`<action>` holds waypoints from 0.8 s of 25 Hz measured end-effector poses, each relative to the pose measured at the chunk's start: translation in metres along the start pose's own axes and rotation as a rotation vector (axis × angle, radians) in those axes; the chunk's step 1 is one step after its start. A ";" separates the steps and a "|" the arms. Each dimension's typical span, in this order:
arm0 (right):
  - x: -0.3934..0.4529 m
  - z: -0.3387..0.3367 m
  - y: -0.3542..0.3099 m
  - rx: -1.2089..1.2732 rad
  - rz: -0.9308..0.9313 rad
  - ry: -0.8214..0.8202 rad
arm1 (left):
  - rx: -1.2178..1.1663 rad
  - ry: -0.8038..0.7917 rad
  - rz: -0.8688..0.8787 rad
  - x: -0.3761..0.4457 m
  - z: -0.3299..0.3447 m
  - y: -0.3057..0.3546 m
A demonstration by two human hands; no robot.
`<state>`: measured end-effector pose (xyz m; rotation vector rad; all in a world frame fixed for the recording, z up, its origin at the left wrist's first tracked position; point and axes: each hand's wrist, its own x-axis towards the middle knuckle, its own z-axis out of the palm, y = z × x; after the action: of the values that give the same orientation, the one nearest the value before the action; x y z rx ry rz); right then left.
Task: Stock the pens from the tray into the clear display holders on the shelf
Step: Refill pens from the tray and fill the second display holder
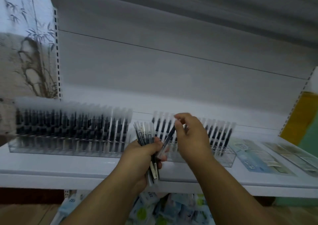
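Open gap on shelf point(51, 171) between left holder point(68, 138) and right holder point(225, 155). Left hand point(146, 155) grip clamped on pen bundle point(146, 138) at shelf's front edge; right hand point(192, 137) pinches single pen point(167, 139) over right holder.

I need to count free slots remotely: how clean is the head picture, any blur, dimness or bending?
Head view: motion blur smears the left pen holder and the wall above, so its slots cannot be counted; the right holder is also soft; the left hand with its pen bundle and the right hand pinching one pen are clearer; light is dim and bluish; wide-angle bends the shelf edge.
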<state>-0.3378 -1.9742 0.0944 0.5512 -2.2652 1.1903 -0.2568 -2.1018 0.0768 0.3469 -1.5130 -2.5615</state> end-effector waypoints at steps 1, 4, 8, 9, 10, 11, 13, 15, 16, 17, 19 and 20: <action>-0.006 0.006 0.000 -0.118 -0.125 0.004 | -0.003 0.017 0.015 0.001 -0.005 0.006; -0.019 0.012 0.002 -0.245 -0.346 -0.039 | 0.000 0.023 0.031 0.002 -0.015 0.016; -0.018 0.012 0.008 -0.381 -0.589 -0.031 | -0.021 0.019 0.011 0.000 -0.019 0.014; -0.015 0.012 0.005 -0.323 -0.519 -0.029 | -0.039 0.031 0.010 0.000 -0.020 0.013; -0.011 0.013 0.000 -0.224 -0.393 -0.019 | -0.058 0.049 0.007 0.001 -0.022 0.013; -0.006 0.014 -0.004 -0.115 -0.254 -0.015 | -0.070 0.065 0.004 0.000 -0.023 0.012; 0.004 0.021 -0.013 0.028 -0.057 -0.025 | -0.077 0.074 -0.002 -0.001 -0.027 0.011; 0.009 0.033 -0.019 0.069 -0.011 -0.035 | -0.075 0.068 -0.009 -0.002 -0.029 0.010; 0.009 0.040 -0.021 0.103 0.009 -0.035 | -0.077 0.070 -0.011 -0.002 -0.030 0.009; 0.009 0.046 -0.022 0.146 0.043 -0.032 | -0.080 0.070 -0.009 -0.002 -0.032 0.008; 0.009 0.056 -0.021 0.199 0.100 -0.027 | -0.079 0.059 -0.006 -0.003 -0.036 0.008; 0.009 0.059 -0.021 0.188 0.109 -0.022 | -0.077 0.048 -0.010 -0.003 -0.037 0.008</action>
<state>-0.3482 -2.0356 0.0849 0.5184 -2.2398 1.4683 -0.2433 -2.1359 0.0665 0.4047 -1.3952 -2.5910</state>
